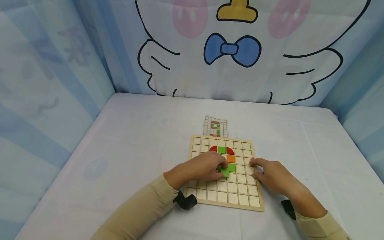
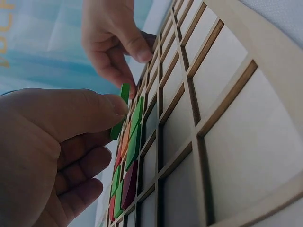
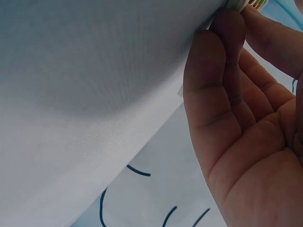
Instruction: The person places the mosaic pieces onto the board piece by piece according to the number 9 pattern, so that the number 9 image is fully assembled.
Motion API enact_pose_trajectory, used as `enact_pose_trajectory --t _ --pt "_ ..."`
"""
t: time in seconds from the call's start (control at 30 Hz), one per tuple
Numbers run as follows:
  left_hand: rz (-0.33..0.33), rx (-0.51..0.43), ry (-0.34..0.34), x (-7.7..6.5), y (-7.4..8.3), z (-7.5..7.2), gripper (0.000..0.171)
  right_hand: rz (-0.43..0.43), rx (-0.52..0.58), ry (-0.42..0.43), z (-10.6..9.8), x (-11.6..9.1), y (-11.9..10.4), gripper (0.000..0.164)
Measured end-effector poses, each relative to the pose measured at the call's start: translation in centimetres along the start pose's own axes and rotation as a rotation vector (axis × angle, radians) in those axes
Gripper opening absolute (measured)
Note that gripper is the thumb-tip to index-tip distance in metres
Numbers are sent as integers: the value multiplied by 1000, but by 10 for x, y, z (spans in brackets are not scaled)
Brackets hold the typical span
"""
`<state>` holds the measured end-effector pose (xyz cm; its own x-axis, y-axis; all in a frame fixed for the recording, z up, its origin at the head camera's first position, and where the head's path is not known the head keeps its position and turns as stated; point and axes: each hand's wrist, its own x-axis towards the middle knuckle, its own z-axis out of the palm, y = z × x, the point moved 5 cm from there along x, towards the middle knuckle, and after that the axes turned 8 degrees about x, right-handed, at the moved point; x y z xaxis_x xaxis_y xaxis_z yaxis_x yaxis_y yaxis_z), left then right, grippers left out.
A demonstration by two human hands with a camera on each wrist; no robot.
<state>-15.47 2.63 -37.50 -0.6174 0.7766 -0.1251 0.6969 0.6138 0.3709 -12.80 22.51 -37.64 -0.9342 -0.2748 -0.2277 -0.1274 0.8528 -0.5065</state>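
Observation:
My left hand (image 1: 201,166) pinches a green square tile (image 2: 123,109) between thumb and forefinger, tilted just above the wooden grid board (image 1: 226,203). Its other fingers are curled loosely beneath. Laid in the board's cells are red rounded tiles (image 1: 230,151), green tiles (image 1: 221,150) and an orange tile (image 1: 230,158); the left hand hides part of the pattern in the head view. At the board's right edge, my right hand (image 1: 274,175) grips the rim between thumb and fingers. In the right wrist view, its fingers (image 3: 206,71) reach up to that edge.
Behind the board lies a pattern card (image 1: 215,126) printed with a coloured grid, its near end meeting the board's far rim. A bit of orange (image 1: 164,173) peeks out beside the left wrist. White cloth covers the table (image 1: 135,140); printed curtains stand around it.

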Motion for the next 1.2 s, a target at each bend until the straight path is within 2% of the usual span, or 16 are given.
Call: enact_pose_trajectory --t 0.2,0.47,0.87,1.2 --pt "-1 1 -13 3 4 4 23 -5 -2 0 0 -1 -1 42" --pt "37 44 4 7 11 8 21 -33 -9 10 -1 0 1 41" --pt "64 56 18 11 15 12 19 -33 -1 7 0 -1 0 41" --pt "46 58 13 11 16 12 17 -34 5 9 -1 -1 1 41"
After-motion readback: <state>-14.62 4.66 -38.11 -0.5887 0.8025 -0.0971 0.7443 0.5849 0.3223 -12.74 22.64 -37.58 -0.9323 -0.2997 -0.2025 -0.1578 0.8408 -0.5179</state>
